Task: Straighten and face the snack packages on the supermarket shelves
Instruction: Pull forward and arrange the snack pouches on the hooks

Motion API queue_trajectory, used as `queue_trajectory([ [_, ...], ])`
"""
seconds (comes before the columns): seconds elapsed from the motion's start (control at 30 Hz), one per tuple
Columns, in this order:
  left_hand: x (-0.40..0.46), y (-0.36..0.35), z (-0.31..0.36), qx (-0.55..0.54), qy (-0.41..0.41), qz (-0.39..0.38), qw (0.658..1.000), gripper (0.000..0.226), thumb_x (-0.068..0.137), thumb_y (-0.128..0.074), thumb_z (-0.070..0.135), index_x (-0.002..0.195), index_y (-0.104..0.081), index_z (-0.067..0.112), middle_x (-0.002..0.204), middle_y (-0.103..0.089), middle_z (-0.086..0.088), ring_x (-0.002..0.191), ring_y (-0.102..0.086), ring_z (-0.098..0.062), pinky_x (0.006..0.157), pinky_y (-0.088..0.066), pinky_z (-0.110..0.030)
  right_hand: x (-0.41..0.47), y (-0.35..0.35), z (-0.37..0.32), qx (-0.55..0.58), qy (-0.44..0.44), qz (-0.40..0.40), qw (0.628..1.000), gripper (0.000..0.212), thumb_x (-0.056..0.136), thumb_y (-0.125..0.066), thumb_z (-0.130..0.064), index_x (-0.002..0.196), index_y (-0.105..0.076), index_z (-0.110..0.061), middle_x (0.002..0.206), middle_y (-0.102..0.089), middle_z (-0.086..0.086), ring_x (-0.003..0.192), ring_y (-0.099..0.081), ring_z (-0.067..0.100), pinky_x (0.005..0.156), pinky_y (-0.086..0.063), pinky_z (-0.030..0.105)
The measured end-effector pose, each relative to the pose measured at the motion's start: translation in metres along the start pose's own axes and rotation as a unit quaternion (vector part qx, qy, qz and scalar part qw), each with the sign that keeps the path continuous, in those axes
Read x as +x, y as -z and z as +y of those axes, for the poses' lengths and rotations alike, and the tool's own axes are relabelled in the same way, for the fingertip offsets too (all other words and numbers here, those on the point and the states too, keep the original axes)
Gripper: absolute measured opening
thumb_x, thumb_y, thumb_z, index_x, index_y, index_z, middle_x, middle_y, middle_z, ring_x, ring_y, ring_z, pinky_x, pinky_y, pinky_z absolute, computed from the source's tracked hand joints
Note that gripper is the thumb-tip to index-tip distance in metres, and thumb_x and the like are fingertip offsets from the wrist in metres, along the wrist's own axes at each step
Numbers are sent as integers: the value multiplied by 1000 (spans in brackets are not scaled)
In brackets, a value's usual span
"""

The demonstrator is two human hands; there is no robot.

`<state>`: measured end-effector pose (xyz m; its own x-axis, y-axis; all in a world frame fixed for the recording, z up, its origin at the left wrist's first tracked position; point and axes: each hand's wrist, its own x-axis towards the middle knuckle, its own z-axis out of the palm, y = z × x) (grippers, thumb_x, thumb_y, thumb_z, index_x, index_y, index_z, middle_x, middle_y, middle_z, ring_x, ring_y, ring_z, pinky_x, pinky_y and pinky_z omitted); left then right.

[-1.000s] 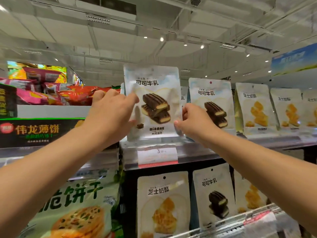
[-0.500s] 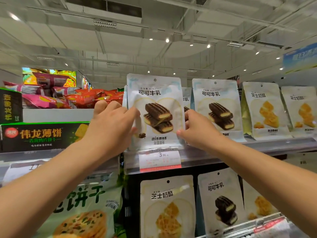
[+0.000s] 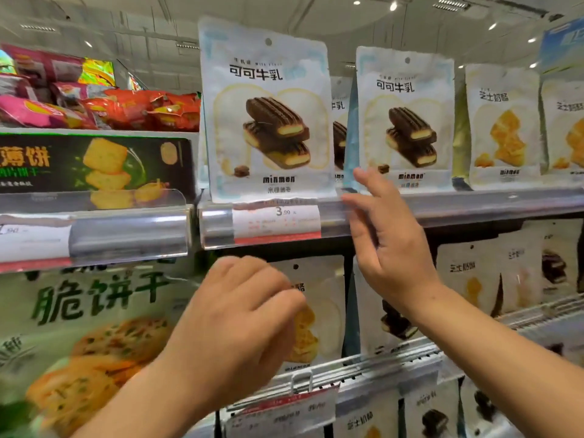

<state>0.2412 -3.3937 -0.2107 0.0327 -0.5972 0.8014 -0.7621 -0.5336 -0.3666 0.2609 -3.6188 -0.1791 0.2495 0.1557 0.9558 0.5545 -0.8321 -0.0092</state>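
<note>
A white cocoa-biscuit pouch (image 3: 267,112) is seen standing upright on the upper shelf (image 3: 474,205), its printed face turned outward, its foot just behind the clear rail above a price tag (image 3: 276,221). No hand is in contact with it. A second cocoa pouch (image 3: 406,118) is set just beside it on the right, also upright, and a third is partly visible between and behind the two. Yellow cheese-biscuit pouches (image 3: 502,128) are lined up further right. The right hand (image 3: 392,245) is held raised in front of the shelf edge, fingers (image 3: 368,181) straight and slightly spread, nothing gripped; the uppermost fingertip lies near the lower left corner of the second pouch, though contact cannot be judged. The left hand (image 3: 243,317) is held lower, before the shelf beneath, fingers loosely curled and holding nothing, with motion blur. To the left, a dark green cracker box (image 3: 94,165) is shelved, red and pink snack bags (image 3: 94,102) piled above it.
</note>
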Motion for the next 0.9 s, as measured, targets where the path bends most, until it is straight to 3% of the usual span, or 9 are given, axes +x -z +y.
queue_trajectory([
  [0.13,-46,-46,5,-49,90,-94,990,21,81,-63,24,101,-67,18,101,-61,-1,88,-59,-24,73,-48,-36,-13,-5,13,-41,64,17,997,35,95,-47,-9,127,-58,-1,141,-48,17,136,-40,32,111,-33,51],
  [0.23,-60,-60,8,-103,250,-32,962,38,83,-56,34,119,-52,22,123,-42,2,118,-43,-15,102,-33,-23,-20,-13,20,-17,77,65,995,33,94,-48,-6,125,-60,0,135,-54,17,130,-48,33,107,-37,53],
  [0.3,-60,-68,8,-141,348,23,927,49,81,-59,31,127,-43,20,129,-27,14,129,-30,-3,110,-23,-14,-24,-19,21,10,76,100,992,32,92,-50,-2,122,-62,3,131,-57,19,126,-52,34,103,-39,57],
  [0.37,-59,-78,9,-188,421,43,886,65,81,-66,18,135,-34,29,133,-32,17,133,-32,-1,113,-29,-22,-26,-25,22,27,70,126,989,33,89,-52,1,120,-62,5,129,-59,20,125,-53,35,104,-37,58],
  [0.47,-57,-86,11,-297,527,85,792,68,85,-70,9,128,-34,49,118,-58,29,112,-58,4,88,-52,-21,-28,-30,25,44,78,147,985,34,87,-52,2,120,-63,4,129,-59,19,126,-52,33,109,-34,54],
  [0.53,-58,-89,11,-315,568,97,754,42,89,-68,19,109,-50,52,104,-67,28,94,-66,4,70,-56,-19,-29,-30,28,52,87,148,984,37,85,-51,2,120,-63,3,130,-59,18,127,-52,32,110,-33,52],
  [0.6,-59,-90,10,-331,596,99,725,17,90,-66,30,95,-63,46,96,-73,18,86,-70,-5,66,-58,-23,-30,-30,29,58,95,151,982,41,81,-51,4,121,-63,3,130,-58,18,128,-51,32,112,-31,51],
  [0.8,-52,-87,12,-366,607,136,692,7,93,-63,26,93,-69,25,90,-75,10,80,-72,-9,59,-56,-18,-29,-27,25,48,76,138,986,52,70,-56,8,122,-62,3,131,-58,19,128,-50,33,113,-30,50],
  [0.9,-48,-83,14,-325,598,149,717,7,93,-63,27,89,-68,26,86,-75,9,76,-72,-12,65,-61,-36,-31,-20,21,37,67,101,992,55,71,-57,8,126,-59,3,135,-55,19,131,-47,33,114,-29,52],
])
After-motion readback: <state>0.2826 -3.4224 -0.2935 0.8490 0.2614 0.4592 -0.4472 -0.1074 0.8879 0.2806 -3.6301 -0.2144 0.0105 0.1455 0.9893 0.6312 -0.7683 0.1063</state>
